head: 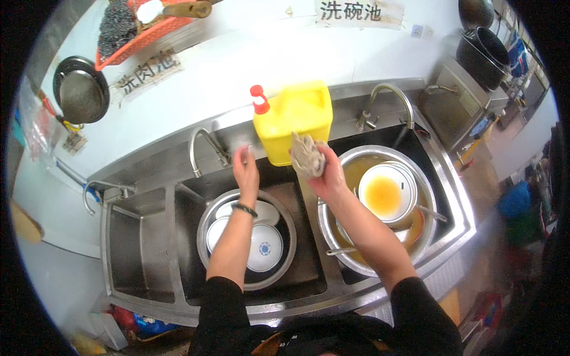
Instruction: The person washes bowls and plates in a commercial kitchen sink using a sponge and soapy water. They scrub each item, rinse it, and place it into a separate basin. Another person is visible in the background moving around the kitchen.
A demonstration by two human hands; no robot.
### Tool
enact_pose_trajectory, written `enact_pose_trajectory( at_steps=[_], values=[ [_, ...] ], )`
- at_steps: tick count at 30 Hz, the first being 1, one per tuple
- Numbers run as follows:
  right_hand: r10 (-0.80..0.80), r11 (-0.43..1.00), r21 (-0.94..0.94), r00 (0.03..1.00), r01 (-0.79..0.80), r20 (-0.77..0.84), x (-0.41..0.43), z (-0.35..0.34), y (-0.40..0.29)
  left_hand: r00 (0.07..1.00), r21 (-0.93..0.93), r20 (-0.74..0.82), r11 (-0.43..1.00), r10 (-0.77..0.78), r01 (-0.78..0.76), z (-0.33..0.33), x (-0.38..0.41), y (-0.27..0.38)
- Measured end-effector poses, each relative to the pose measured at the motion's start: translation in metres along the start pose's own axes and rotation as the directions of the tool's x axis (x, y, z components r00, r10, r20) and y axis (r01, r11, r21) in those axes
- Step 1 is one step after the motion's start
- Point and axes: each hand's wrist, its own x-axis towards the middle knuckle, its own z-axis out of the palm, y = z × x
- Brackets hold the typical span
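Note:
My right hand (328, 175) grips a crumpled grey-beige cloth (307, 156) in front of a yellow plastic jug (294, 118) with a red cap. To the left, my left hand (246, 168) is raised beside the middle faucet, seemingly with nothing in it; its fingers are partly bent and blurred. Beneath my left forearm a metal basin (291, 240) in the middle sink holds white bowls, one a bowl with a blue motif (264, 248). Right of my right forearm, a larger metal basin (429, 200) holds cloudy yellowish water, stacked white bowls with orange liquid (382, 196), and utensils.
Three sink compartments stand side by side, the left sink (156, 249) being smallest. Curved faucets rise behind, including a middle faucet (193, 151) and a right faucet (394, 89). A black pan (81, 91) hangs at left near an orange basket (147, 40). A black pot (483, 58) stands at upper right.

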Motion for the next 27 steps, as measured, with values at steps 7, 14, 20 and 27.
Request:
enact_pose_trajectory(
  at_steps=[7,14,20,27],
  values=[
    [-0.088,0.990,0.098,0.986,0.103,-0.143,0.076,0.054,0.046,0.934,-0.134,0.355,0.991,0.043,0.005,0.032,0.109,0.128],
    [-0.217,0.957,0.175,0.970,0.233,-0.108,0.098,0.057,0.061,0.842,0.005,0.536,0.998,-0.053,0.060,0.028,0.125,0.120],
    [-0.150,0.970,0.189,0.988,0.154,-0.036,0.097,0.055,0.051,0.818,0.005,0.546,0.977,-0.181,0.213,0.028,0.124,0.125],
    [-0.107,0.967,0.236,0.994,0.100,0.019,0.097,0.058,0.046,0.798,0.039,0.553,0.964,-0.240,0.263,0.027,0.126,0.135]
  ],
)
